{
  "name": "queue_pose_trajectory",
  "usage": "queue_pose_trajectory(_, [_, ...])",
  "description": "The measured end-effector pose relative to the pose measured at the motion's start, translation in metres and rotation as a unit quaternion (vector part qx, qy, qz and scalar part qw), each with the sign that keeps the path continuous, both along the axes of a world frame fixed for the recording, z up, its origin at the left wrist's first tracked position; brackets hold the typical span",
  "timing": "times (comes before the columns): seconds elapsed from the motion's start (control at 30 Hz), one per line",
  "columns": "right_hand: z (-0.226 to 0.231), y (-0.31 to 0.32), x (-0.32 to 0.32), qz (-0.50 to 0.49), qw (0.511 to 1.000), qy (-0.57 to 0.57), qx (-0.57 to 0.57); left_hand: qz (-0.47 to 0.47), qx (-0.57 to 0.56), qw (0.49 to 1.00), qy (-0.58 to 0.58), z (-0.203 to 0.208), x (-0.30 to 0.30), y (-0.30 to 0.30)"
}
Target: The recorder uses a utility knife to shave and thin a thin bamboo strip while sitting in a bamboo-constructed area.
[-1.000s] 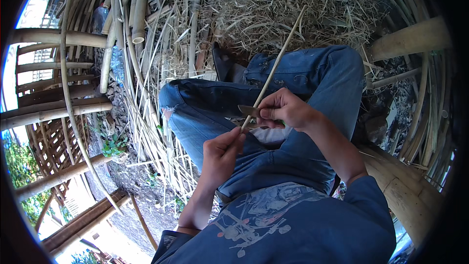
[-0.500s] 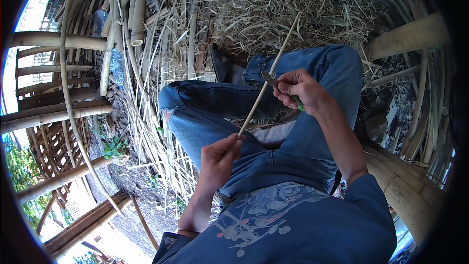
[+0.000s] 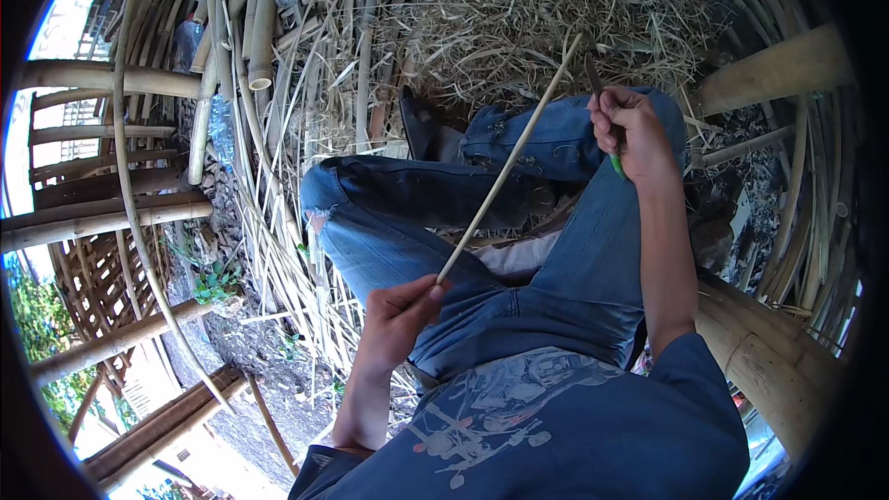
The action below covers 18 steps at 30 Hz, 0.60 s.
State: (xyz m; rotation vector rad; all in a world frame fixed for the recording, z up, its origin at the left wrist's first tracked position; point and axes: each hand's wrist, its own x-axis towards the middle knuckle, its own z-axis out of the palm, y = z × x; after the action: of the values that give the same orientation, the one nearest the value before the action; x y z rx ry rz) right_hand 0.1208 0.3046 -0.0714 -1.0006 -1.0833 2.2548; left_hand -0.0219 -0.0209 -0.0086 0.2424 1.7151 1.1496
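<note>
Between thumb and fingers, my left hand point(image 3: 400, 319) pinches the near end of a thin, pale bamboo strip point(image 3: 510, 162). The strip slants up and away to the right across my lap, its far end over the straw. My right hand point(image 3: 633, 134) is closed round the green handle of a knife point(image 3: 593, 75), above my right knee. The dark blade points away from me, close to the far part of the strip, with a small gap showing between them.
A heap of shavings point(image 3: 556, 23) lies beyond my legs. Long split strips point(image 3: 278, 268) are scattered on the ground to the left, beside thick bamboo poles point(image 3: 262, 46). A plastic bottle point(image 3: 221, 130) lies among them. Large bamboo beams point(image 3: 778, 69) stand at the right.
My right hand and the knife have moved outward and to the right, off the strip's middle. My left hand has drawn slightly nearer to me, still pinching the strip.
</note>
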Motion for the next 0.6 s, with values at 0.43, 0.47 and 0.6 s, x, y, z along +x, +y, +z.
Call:
queue_pose_trajectory(0.43, [0.007,-0.096,-0.034,0.332,0.942,0.005,-0.043,0.031,-0.002,0.996,-0.079,0.001,0.005,0.009])
queue_pose_trajectory(0.47, [0.007,-0.090,-0.032,0.327,0.944,0.011,-0.049,0.031,-0.002,0.996,-0.079,0.002,0.004,0.007])
queue_pose_trajectory(0.6, [0.006,-0.081,-0.028,0.309,0.949,0.004,-0.064,0.014,0.006,0.998,-0.065,0.003,0.004,0.004])
